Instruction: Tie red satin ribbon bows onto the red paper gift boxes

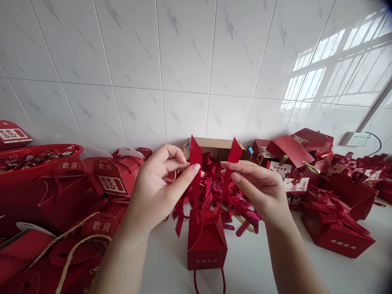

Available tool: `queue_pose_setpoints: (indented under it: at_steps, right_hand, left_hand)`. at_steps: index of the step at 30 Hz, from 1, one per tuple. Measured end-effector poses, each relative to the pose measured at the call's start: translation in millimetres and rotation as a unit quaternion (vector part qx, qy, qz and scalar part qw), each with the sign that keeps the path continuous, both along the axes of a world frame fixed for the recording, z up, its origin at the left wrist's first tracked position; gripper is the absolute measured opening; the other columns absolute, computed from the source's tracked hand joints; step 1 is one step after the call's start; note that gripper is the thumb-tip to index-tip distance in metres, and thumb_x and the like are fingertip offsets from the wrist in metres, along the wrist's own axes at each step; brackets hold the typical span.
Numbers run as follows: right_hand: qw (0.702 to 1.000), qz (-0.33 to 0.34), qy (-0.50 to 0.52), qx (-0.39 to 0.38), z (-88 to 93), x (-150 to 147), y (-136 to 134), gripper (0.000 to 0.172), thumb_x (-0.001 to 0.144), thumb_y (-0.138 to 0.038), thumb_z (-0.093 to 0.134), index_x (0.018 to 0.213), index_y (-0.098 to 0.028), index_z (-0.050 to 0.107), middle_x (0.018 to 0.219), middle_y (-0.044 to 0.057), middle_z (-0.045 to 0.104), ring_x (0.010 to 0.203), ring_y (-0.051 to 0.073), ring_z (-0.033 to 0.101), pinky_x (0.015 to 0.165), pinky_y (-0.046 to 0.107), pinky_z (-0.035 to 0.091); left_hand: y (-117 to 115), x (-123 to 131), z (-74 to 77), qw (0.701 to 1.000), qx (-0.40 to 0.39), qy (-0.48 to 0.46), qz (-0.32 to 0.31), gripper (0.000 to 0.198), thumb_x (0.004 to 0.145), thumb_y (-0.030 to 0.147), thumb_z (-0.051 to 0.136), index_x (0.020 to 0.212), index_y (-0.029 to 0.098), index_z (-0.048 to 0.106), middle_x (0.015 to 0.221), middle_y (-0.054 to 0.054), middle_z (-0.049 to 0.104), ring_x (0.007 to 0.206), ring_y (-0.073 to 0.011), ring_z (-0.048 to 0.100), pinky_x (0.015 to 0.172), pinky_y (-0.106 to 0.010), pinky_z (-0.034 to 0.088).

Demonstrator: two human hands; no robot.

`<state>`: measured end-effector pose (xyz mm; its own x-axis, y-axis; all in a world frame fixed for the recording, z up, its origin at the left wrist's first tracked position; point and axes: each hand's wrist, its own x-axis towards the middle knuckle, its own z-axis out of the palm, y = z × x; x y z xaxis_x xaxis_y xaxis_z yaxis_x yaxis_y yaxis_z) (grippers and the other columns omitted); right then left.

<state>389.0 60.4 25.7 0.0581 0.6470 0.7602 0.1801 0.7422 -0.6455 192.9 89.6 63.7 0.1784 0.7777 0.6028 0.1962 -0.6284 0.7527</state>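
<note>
Head view: two ribbon ends (196, 153) stood up from a small red box (207, 239) on the white table (245, 265), one pinched by the left hand (161, 183), the other by the right hand (260, 183), loose ribbons (211, 177) heaped behind, more boxes (337, 230) either side.

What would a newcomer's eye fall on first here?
Probably the left hand and right hand at centre, each pinching an upright red fabric ribbon end above a small red cardboard box. Behind that box lies a tangled heap of red satin ribbons, while red cardboard gift boxes crowd both sides.
</note>
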Motion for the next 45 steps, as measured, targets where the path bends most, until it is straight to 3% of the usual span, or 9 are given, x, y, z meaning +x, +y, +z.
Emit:
queue_pose_setpoints:
  at_steps: [6, 10, 13, 17, 21, 33, 38, 45]
  right_hand:
    - [1.0, -0.002, 0.001, 0.007, 1.1, -0.8, -1.3, 0.024, 0.086, -0.017, 0.062, 0.104, -0.03, 0.072, 0.105, 0.001, 0.071, 0.099, 0.018, 0.065, 0.087, 0.033, 0.055]
    - [1.0, 0.007, -0.001, 0.012, 0.7, -0.9, -0.5, 0.025, 0.086, -0.016, 0.062, 0.105, -0.029, 0.072, 0.109, 0.001, 0.071, 0.102, 0.018, 0.065, 0.09, 0.033, 0.054]
    - [1.0, 0.004, 0.006, 0.021, 0.0, -0.6, 0.1, 0.027, 0.086, -0.014, 0.061, 0.105, -0.03, 0.072, 0.109, 0.0, 0.071, 0.102, 0.017, 0.065, 0.091, 0.033, 0.054]
    - [0.999, 0.003, 0.025, 0.031, 0.0, 0.0, 0.2, 0.027, 0.086, -0.012, 0.061, 0.104, -0.029, 0.072, 0.108, -0.001, 0.071, 0.102, 0.017, 0.065, 0.091, 0.032, 0.055]
    - [0.998, 0.013, 0.043, 0.035, 0.7, 0.7, 0.7, 0.027, 0.086, -0.011, 0.061, 0.103, -0.029, 0.073, 0.108, -0.001, 0.071, 0.103, 0.017, 0.066, 0.091, 0.032, 0.055]
    - [0.998, 0.006, 0.044, 0.047, 0.5, 1.5, 0.8, 0.028, 0.086, -0.01, 0.06, 0.102, -0.029, 0.073, 0.106, -0.001, 0.072, 0.099, 0.017, 0.066, 0.085, 0.031, 0.056]
    - [0.998, 0.005, 0.041, 0.056, 0.6, 1.5, 1.1, 0.028, 0.086, -0.009, 0.059, 0.102, -0.029, 0.073, 0.106, -0.002, 0.072, 0.1, 0.017, 0.066, 0.087, 0.032, 0.056]
    - [0.999, 0.001, 0.031, 0.039, -0.3, 1.7, 2.2, 0.028, 0.085, -0.009, 0.061, 0.101, -0.028, 0.073, 0.105, -0.001, 0.072, 0.098, 0.017, 0.067, 0.088, 0.032, 0.056]
  left_hand:
    - [1.3, -0.6, 1.0, 1.0, 0.016, 0.004, -0.013, 0.025, 0.079, 0.033, 0.065, 0.075, 0.022, 0.042, 0.053, 0.008, 0.051, 0.037, -0.0054, 0.036, 0.035, -0.02, 0.025]
    - [1.1, 0.5, -0.2, 1.0, 0.029, -0.008, -0.004, 0.023, 0.08, 0.03, 0.066, 0.077, 0.023, 0.044, 0.059, 0.006, 0.06, 0.041, -0.0077, 0.049, 0.036, -0.019, 0.034]
    - [1.5, 3.8, -2.8, 0.998, 0.045, -0.046, 0.0, 0.021, 0.078, 0.029, 0.069, 0.084, 0.023, 0.05, 0.073, 0.002, 0.069, 0.059, -0.0135, 0.065, 0.047, -0.021, 0.048]
    - [2.6, 7.7, -6.7, 0.992, 0.077, -0.101, -0.001, 0.015, 0.078, 0.024, 0.07, 0.089, 0.023, 0.06, 0.083, 0.001, 0.073, 0.077, -0.0162, 0.071, 0.065, -0.023, 0.057]
    - [3.2, 7.2, -7.5, 0.989, 0.101, -0.104, -0.008, 0.008, 0.079, 0.024, 0.071, 0.086, 0.023, 0.066, 0.085, 0.001, 0.075, 0.081, -0.0168, 0.071, 0.075, -0.026, 0.059]
    - [14.1, 4.9, -10.2, 0.965, 0.21, -0.158, 0.012, 0.013, 0.073, 0.015, 0.076, 0.08, 0.025, 0.072, 0.079, 0.004, 0.072, 0.074, -0.0113, 0.067, 0.073, -0.028, 0.057]
    - [11.6, 4.0, -9.9, 0.972, 0.184, -0.143, 0.04, 0.01, 0.074, 0.02, 0.076, 0.079, 0.028, 0.071, 0.078, 0.007, 0.073, 0.073, -0.0127, 0.067, 0.072, -0.032, 0.056]
    - [10.5, 7.8, -9.2, 0.974, 0.176, -0.144, 0.018, 0.013, 0.07, 0.016, 0.078, 0.076, 0.025, 0.073, 0.077, 0.004, 0.073, 0.073, -0.0129, 0.069, 0.072, -0.026, 0.059]
